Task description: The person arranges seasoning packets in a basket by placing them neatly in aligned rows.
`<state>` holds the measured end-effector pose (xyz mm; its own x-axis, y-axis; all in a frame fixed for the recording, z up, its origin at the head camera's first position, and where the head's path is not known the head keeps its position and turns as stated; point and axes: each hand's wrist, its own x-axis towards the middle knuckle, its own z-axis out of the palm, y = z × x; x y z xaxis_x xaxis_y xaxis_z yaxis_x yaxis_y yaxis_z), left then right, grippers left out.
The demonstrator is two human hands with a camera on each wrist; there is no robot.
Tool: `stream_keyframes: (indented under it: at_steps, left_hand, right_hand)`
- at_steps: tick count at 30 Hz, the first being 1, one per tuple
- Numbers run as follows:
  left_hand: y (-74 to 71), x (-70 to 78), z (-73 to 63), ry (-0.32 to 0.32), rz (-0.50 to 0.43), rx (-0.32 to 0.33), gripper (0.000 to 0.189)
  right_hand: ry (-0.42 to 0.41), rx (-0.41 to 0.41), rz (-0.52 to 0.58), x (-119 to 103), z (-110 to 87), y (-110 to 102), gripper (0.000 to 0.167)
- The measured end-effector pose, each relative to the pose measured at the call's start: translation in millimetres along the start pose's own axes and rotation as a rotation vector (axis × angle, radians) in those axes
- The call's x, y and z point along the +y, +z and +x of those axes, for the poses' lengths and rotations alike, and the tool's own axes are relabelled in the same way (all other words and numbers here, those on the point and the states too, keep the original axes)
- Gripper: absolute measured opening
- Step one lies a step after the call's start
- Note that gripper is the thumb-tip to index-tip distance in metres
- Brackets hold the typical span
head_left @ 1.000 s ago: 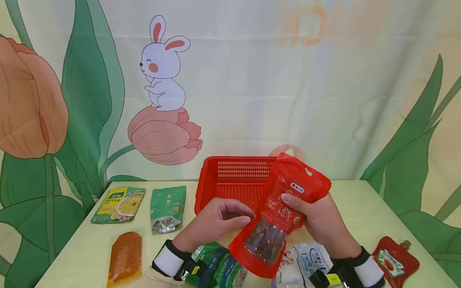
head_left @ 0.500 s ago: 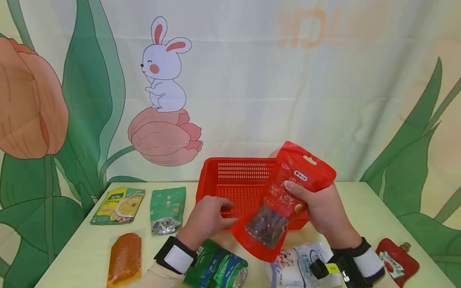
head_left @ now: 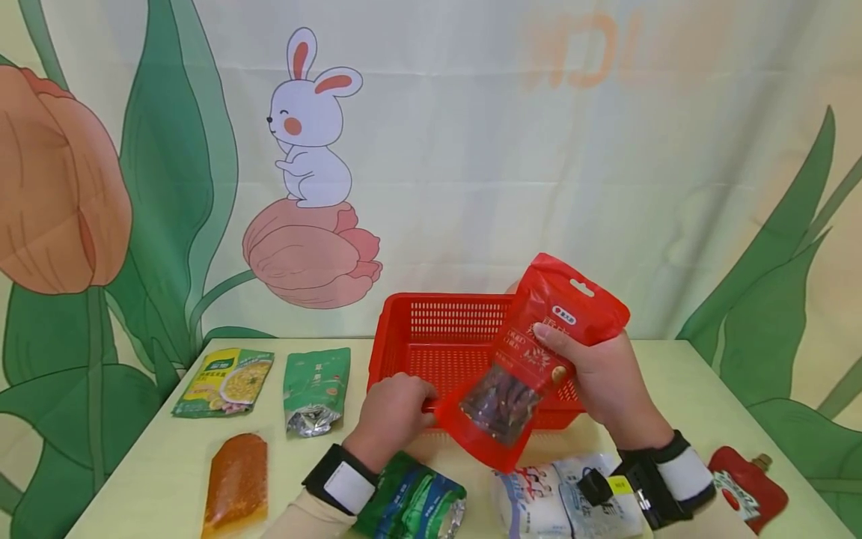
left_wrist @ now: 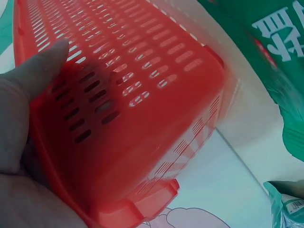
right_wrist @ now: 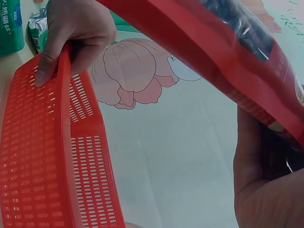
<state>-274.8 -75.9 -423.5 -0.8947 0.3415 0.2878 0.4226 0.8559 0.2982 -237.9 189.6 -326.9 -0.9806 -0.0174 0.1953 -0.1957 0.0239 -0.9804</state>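
My right hand [head_left: 608,378] grips a red pouch of dried chilis [head_left: 521,340], its thumb across the front. The pouch is tilted above the right part of a red plastic basket [head_left: 431,320], and its clear window shows dark chilis. My left hand [head_left: 393,413] holds the basket's near rim. In the right wrist view, the left thumb lies outside the basket wall [right_wrist: 28,156] and the other fingers go over the rim. The left wrist view shows the perforated wall close up beside the left hand [left_wrist: 23,104]. Part of the basket is hidden behind the pouch.
Left on the table lie a yellow-green soup packet [head_left: 225,382], a green pouch [head_left: 316,389] and an orange-brown packet [head_left: 236,479]. In front are a green-blue bag [head_left: 407,498] and a white bag [head_left: 545,498]. A red spouted pouch [head_left: 747,486] lies right. A printed curtain [head_left: 606,187] hangs behind.
My left hand has left the pouch and taken hold of the basket's near rim. My right hand has raised the chili pouch slightly.
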Motion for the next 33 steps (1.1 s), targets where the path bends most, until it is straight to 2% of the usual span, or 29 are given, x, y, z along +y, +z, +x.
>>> stream_keyframes:
  at_steps: [6, 14, 23, 30, 33]
  left_hand:
    - [3.7, 0.3, 0.5, -0.018, 0.030, 0.007, 0.019]
    - [4.8, -0.7, 0.9, 0.001, 0.035, 0.025, 0.020]
    - [3.6, -0.8, 0.7, 0.011, 0.075, -0.008, 0.022]
    - [3.7, -0.5, 2.0, 0.005, 0.105, -0.007, 0.025]
    - [3.4, 0.1, 3.5, 0.007, 0.109, -0.009, 0.026]
  right_hand:
    - [-0.005, 0.001, -0.009, -2, 2.5, 0, 0.058]
    - [0.021, 0.030, -0.025, -3, 5.9, 0, 0.062]
    - [0.032, 0.042, -0.003, 2, 9.7, 0, 0.062]
    - [0.059, 0.058, -0.077, 1, 13.3, 1, 0.072]
    - [0.068, 0.055, -0.074, 1, 16.2, 0, 0.075]
